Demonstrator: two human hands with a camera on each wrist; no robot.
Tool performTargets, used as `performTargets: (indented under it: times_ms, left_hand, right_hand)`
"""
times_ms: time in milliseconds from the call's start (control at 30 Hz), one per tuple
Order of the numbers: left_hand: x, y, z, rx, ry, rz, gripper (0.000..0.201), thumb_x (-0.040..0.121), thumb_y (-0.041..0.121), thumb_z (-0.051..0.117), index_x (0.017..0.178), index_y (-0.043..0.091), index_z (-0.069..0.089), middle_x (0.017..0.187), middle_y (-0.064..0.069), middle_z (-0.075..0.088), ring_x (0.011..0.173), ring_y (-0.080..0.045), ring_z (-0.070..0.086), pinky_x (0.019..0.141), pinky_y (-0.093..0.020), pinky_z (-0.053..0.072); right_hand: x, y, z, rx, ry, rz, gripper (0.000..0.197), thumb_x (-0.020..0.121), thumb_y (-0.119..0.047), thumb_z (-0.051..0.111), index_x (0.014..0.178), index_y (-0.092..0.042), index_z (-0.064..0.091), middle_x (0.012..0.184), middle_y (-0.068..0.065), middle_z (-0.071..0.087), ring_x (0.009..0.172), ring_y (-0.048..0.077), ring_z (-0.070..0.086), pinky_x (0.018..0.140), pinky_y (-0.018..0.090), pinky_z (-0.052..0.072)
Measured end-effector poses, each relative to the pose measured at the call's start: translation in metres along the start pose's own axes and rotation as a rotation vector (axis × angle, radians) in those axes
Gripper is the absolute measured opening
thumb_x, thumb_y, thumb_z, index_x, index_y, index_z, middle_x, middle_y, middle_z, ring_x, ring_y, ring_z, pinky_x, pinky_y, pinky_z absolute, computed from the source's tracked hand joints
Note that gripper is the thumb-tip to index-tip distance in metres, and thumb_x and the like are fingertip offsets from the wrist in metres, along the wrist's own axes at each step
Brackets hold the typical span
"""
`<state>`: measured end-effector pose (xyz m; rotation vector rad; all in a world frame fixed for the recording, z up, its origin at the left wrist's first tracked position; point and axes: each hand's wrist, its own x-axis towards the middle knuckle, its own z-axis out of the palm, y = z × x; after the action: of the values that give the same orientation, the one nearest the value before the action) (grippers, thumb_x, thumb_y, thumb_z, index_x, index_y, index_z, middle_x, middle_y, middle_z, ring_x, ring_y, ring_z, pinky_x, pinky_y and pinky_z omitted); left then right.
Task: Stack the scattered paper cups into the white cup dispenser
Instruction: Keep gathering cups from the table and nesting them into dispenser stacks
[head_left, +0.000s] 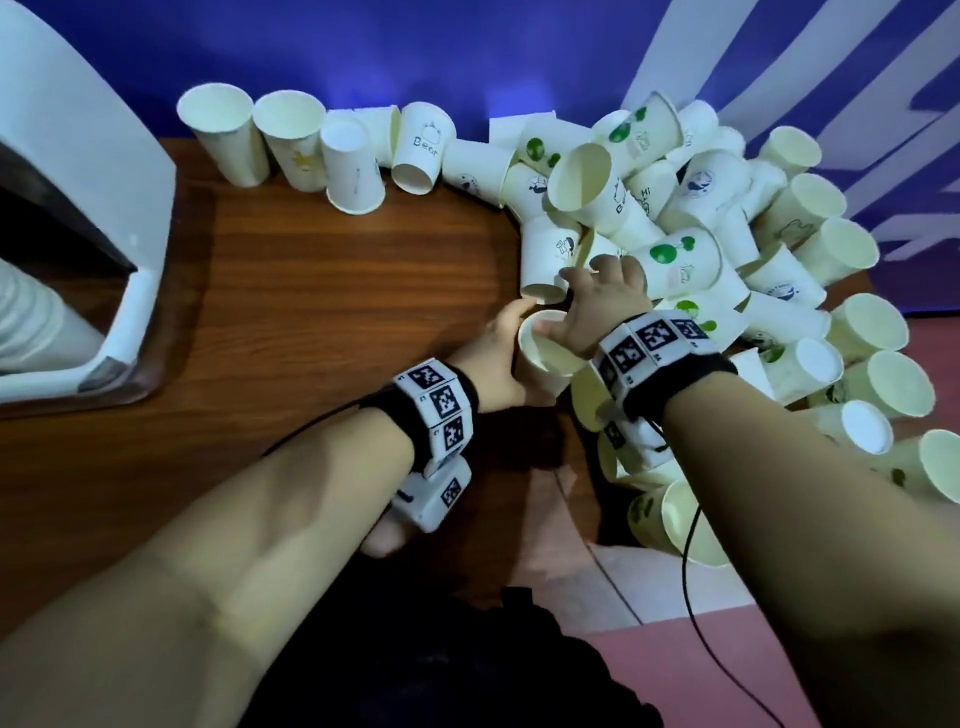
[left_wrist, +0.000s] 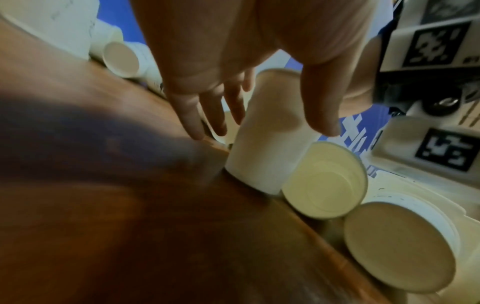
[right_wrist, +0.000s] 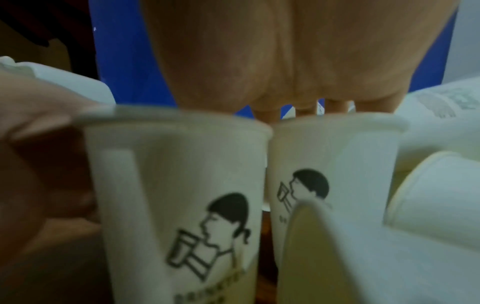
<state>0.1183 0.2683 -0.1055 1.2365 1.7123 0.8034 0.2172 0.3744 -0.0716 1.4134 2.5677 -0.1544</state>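
Both forearms are bare, with no sleeves. Each wrist wears a black band (head_left: 670, 382) ringed with white blocks (head_left: 439, 400) that carry black square-code markers. A white camera box (head_left: 436, 499) hangs under the left wrist. A thin black cable (head_left: 691, 571) trails from the right band.

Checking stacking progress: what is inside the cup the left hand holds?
The cup in the left hand shows only a pale interior; the right hand's thumb hooks over its rim. Its bottom is partly covered by the right wrist.
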Motion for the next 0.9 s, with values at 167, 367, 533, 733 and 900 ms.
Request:
performTargets:
  times_ms: [167,367,533,733,900]
  left_hand:
    - [0.004,0.008,0.011,-0.129,0.016,-0.016,0.080,0.068,0.013,0.080,0.133,0.011,0.033,0.113,0.006,0.051,0.104,-0.005,0.048,0.076,-0.004,0.034]
    - [0.003,-0.003,-0.004,-0.061,0.138,-0.030,0.078,0.067,0.011,0.079,0.131,0.006,0.035,0.123,-0.006,0.048,0.107,-0.012,0.044,0.083,-0.016,0.031]
    - [-0.001,-0.005,-0.015,-0.048,0.201,-0.048,0.079,0.067,0.016,0.080,0.132,0.011,0.035,0.124,-0.003,0.048,0.109,-0.012,0.043,0.081,-0.014,0.030]
    - [-0.027,0.001,-0.051,-0.019,0.259,-0.055,0.081,0.068,0.026,0.079,0.133,0.019,0.032,0.120,0.003,0.048,0.114,-0.015,0.046,0.086,-0.020,0.034]
    - [-0.073,0.012,-0.107,0.038,0.356,0.058,0.083,0.068,0.024,0.079,0.135,0.016,0.031,0.115,0.011,0.039,0.106,-0.003,0.038,0.080,-0.010,0.028]
  right_hand:
    - [-0.006,0.010,-0.016,0.072,0.037,-0.011,0.063,0.084,-0.054,0.052,0.136,-0.021,0.038,0.143,0.008,0.037,0.133,0.032,0.030,0.105,0.045,0.030]
    - [-0.017,0.034,-0.033,0.040,-0.170,-0.161,0.043,0.077,-0.012,0.056,0.120,-0.015,0.054,0.119,0.009,0.054,0.107,0.028,0.055,0.087,0.034,0.048]
    - [-0.017,0.023,-0.023,-0.196,-0.215,-0.241,0.018,0.091,-0.023,0.049,0.099,-0.010,0.060,0.108,0.014,0.061,0.101,0.030,0.057,0.074,0.030,0.042]
    - [-0.028,0.015,-0.047,-0.060,-0.046,-0.291,0.026,0.092,-0.028,0.051,0.102,-0.007,0.063,0.104,0.015,0.063,0.102,0.032,0.055,0.080,0.036,0.046]
    - [-0.060,-0.008,-0.081,0.107,0.156,-0.377,0.025,0.088,-0.028,0.056,0.091,-0.004,0.063,0.093,0.015,0.061,0.089,0.033,0.056,0.074,0.040,0.046]
